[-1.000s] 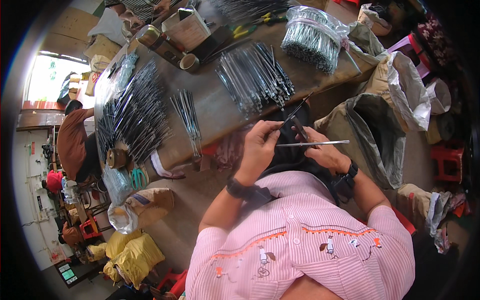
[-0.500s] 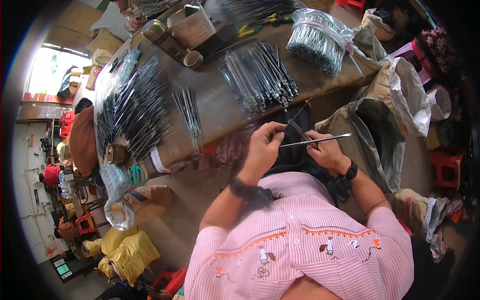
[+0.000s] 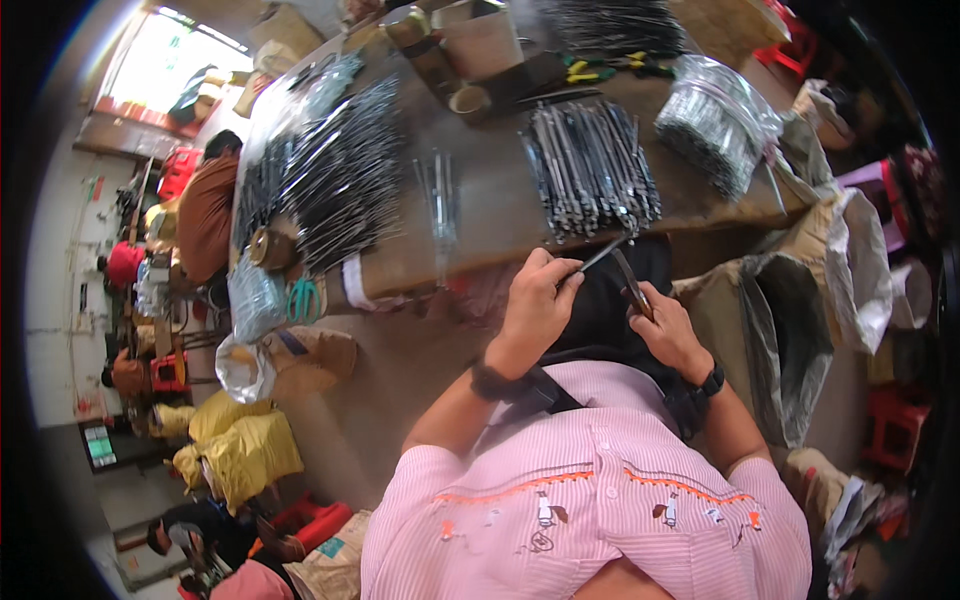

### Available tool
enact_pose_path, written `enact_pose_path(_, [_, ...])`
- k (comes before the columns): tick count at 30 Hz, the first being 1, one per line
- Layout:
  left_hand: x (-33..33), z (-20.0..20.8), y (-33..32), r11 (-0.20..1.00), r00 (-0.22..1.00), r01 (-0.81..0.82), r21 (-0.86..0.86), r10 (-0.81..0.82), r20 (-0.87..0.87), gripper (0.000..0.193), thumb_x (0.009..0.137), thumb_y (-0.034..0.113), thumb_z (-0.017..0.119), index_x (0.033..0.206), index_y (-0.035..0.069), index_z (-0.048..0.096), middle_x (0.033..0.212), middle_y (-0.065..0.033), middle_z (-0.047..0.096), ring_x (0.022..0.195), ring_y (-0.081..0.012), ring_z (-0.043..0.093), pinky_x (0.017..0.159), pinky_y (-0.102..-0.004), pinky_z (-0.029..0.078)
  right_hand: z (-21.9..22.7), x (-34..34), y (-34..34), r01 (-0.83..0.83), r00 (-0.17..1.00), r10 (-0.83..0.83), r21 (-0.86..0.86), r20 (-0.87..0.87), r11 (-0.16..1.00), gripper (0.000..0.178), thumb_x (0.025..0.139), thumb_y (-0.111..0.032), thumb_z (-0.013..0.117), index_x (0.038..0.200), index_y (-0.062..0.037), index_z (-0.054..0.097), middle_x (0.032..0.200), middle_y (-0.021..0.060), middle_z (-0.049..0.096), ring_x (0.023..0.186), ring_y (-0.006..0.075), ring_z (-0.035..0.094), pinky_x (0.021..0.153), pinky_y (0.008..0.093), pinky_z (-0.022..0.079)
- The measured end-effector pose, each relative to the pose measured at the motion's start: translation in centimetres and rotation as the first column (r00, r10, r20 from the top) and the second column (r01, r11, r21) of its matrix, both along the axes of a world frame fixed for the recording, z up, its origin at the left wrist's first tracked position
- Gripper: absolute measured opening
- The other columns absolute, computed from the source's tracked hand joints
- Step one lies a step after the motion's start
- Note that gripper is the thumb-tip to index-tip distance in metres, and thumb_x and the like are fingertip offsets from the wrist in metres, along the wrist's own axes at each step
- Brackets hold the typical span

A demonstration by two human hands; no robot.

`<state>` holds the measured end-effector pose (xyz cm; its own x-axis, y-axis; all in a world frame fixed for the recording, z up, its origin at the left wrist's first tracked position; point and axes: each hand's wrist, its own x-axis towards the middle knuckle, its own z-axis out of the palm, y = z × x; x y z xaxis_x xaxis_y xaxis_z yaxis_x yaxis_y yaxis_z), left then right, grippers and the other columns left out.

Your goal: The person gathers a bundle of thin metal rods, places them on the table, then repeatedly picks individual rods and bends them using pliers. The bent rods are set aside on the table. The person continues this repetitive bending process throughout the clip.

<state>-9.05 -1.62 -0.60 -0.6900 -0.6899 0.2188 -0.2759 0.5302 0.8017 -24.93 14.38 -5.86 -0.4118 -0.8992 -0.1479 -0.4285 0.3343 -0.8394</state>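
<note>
My left hand (image 3: 540,305), a dark band round its wrist, is closed in a pinch on a thin metal rod (image 3: 603,254) that slants up toward the table edge. In my right hand (image 3: 668,328), closed, is a flat narrow metal tool (image 3: 627,270) with a brownish handle; I cannot tell its exact kind. Its tip is close to the rod's far end; whether they touch I cannot make out. Just beyond my hands, a wide row of metal rods (image 3: 590,165) lies on the worktable (image 3: 490,225). A smaller group of thin rods (image 3: 440,200) lies to the left.
A large heap of dark rods (image 3: 335,170) covers the table's left part, with teal-handled scissors (image 3: 303,300) nearby. A plastic-wrapped bundle (image 3: 715,125) lies at the right. Behind are yellow-handled pliers (image 3: 590,70) and a cup (image 3: 469,102). An open sack (image 3: 785,330) stands at my right.
The whole view has shifted, so the table things sit further right. A bright rod that crossed my right hand is out of sight. The flat tool has turned more upright, and my hands are further apart.
</note>
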Motion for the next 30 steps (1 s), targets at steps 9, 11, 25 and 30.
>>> enact_pose_path(9, [6.2,-6.4,-14.4,0.814,0.804,-0.529,-0.239,0.571,0.164,0.026,0.087,0.017,0.057,0.092,-0.005,0.069,0.09,-0.026,0.064,0.087,-0.0412,0.06,0.08,-0.046,0.047,-1.2,0.5,0.6,0.07,0.898,-0.051,-0.027,0.437,0.997,0.037,0.08,-0.006,0.047,0.115,0.0009,0.056,0.075,0.0074,0.062,0.064,0.0139,0.059,0.061,0.027,0.047])
enact_pose_path(11, [7.0,-7.9,-15.6,0.803,0.764,-0.56,-0.205,0.596,0.248,0.028,0.086,0.019,0.056,0.089,-0.005,0.069,0.088,-0.0263,0.063,0.088,-0.0421,0.06,0.081,-0.0469,0.047,-1.1,0.5,1.0,0.136,0.832,-0.12,0.011,0.541,0.991,0.037,0.08,-0.005,0.046,0.115,0.0006,0.056,0.075,0.0063,0.061,0.064,0.0117,0.057,0.058,0.0254,0.046])
enact_pose_path(25, [-4.4,-7.0,-10.6,0.94,0.916,-0.337,-0.051,0.34,0.215,0.04,0.08,0.029,0.068,0.105,-0.002,0.067,0.095,-0.0228,0.068,0.09,-0.0356,0.066,0.083,-0.0416,0.051,0.7,1.9,-0.1,0.077,0.688,0.012,-0.089,0.726,0.993,0.034,0.081,-0.005,0.048,0.114,0.0024,0.055,0.077,0.0079,0.061,0.062,0.0114,0.056,0.059,0.025,0.047])
enact_pose_path(30, [-6.4,-8.2,-12.3,0.95,0.972,-0.226,0.214,0.204,0.118,0.04,0.075,0.022,0.072,0.104,-0.005,0.067,0.085,-0.017,0.071,0.077,-0.0239,0.068,0.069,-0.0339,0.053,1.0,2.2,-0.1,0.078,0.705,0.01,-0.092,0.71,0.993,0.034,0.081,-0.005,0.048,0.113,0.0025,0.055,0.076,0.0083,0.062,0.06,0.0117,0.055,0.057,0.0253,0.047])
